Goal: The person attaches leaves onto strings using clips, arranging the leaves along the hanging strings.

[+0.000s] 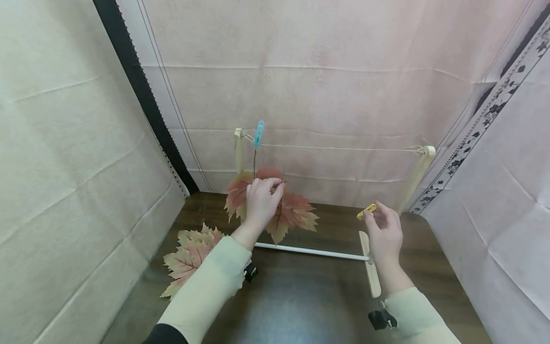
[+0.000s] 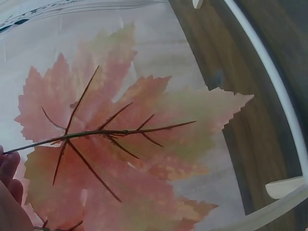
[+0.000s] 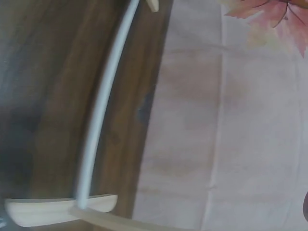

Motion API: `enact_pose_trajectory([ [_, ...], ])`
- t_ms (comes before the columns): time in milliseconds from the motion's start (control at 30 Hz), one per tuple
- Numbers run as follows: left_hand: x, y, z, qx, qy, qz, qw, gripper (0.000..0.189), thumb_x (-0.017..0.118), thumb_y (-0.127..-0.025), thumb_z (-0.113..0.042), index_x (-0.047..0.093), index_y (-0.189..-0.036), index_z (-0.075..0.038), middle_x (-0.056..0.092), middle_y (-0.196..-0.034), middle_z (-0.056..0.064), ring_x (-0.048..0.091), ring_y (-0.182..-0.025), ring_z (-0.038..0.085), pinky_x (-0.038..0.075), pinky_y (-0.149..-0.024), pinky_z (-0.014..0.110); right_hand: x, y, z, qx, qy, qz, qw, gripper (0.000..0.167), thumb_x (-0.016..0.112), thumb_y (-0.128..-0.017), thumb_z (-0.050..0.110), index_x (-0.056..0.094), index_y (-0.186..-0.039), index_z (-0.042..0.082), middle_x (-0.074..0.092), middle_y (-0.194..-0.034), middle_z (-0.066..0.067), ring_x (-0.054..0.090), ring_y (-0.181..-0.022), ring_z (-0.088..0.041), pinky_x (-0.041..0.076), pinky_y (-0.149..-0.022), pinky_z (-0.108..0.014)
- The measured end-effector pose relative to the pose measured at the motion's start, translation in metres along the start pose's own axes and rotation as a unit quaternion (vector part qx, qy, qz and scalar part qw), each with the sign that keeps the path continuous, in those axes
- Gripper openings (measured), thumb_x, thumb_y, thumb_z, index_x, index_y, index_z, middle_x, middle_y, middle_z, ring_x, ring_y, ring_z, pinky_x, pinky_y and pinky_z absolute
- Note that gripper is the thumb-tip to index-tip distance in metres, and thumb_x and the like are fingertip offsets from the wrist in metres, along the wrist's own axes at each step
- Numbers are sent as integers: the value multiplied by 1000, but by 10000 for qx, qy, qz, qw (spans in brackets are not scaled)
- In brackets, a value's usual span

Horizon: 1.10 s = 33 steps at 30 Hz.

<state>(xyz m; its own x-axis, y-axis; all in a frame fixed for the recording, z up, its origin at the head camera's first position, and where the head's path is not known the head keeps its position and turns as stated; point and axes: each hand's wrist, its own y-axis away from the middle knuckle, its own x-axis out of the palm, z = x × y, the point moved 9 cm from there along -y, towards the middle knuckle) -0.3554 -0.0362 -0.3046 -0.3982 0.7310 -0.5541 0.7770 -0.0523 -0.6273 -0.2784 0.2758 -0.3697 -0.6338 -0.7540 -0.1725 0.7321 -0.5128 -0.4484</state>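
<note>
My left hand point(image 1: 263, 201) pinches the thin dark stem of an artificial maple leaf point(image 1: 296, 210), red fading to yellow-green. In the left wrist view that leaf point(image 2: 159, 134) spreads out from fingertips at the left edge, its brown veins showing. Just behind the hand, a second maple leaf point(image 1: 237, 193) hangs by its stem from a blue clothespin point(image 1: 259, 134) clipped on the string point(image 1: 335, 148). A yellow clothespin point(image 1: 366, 211) is between the thumb and fingers of my right hand point(image 1: 386, 236), below the string's right end. The right wrist view barely catches this hand.
More maple leaves point(image 1: 191, 258) lie on the dark wooden table point(image 1: 301, 306), left of my left forearm. Two cream posts point(image 1: 417, 179) carry the string; a white rod point(image 1: 313, 251) runs low between their feet point(image 1: 370, 267). Pale cloth point(image 1: 326, 95) surrounds the table.
</note>
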Motion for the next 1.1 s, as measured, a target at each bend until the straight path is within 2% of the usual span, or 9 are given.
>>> enact_pose_trajectory([
  [300,-7,-10,-9,96,16,-165,9998,17,63,-90,-21,74,-96,-10,71,-89,0,53,-80,20,34,-70,38,11,-12,35,-522,-254,106,9983,36,69,-86,11,61,-119,0,53,-98,8,54,-89,-4,42,-80,-15],
  [500,-16,-13,-20,467,2,-556,9974,14,65,-88,-19,74,-93,-9,71,-86,1,53,-76,21,33,-67,38,18,-14,50,-633,-592,198,9960,35,68,-85,5,61,-118,-3,51,-98,8,54,-87,-4,44,-78,-15],
  [600,-18,-16,-24,561,73,-630,9964,13,65,-88,-18,74,-93,-9,71,-85,2,52,-73,21,32,-67,38,22,-15,59,-680,-811,282,9940,35,67,-84,2,60,-118,-5,50,-99,9,54,-86,-4,44,-76,-15],
  [800,-14,-22,-23,363,128,-405,9984,17,62,-90,-21,74,-95,-10,71,-86,1,51,-74,20,33,-70,38,30,-18,77,-767,-1067,406,9905,37,67,-82,-4,59,-118,-9,51,-100,8,54,-88,-5,45,-79,-15],
  [1100,-15,-30,-26,271,-51,-464,9985,19,61,-91,-24,74,-95,-11,71,-85,1,53,-75,21,34,-70,38,45,-26,125,-1538,-1082,689,9798,37,70,-82,3,62,-117,-3,53,-100,6,54,-85,-7,43,-80,-18],
])
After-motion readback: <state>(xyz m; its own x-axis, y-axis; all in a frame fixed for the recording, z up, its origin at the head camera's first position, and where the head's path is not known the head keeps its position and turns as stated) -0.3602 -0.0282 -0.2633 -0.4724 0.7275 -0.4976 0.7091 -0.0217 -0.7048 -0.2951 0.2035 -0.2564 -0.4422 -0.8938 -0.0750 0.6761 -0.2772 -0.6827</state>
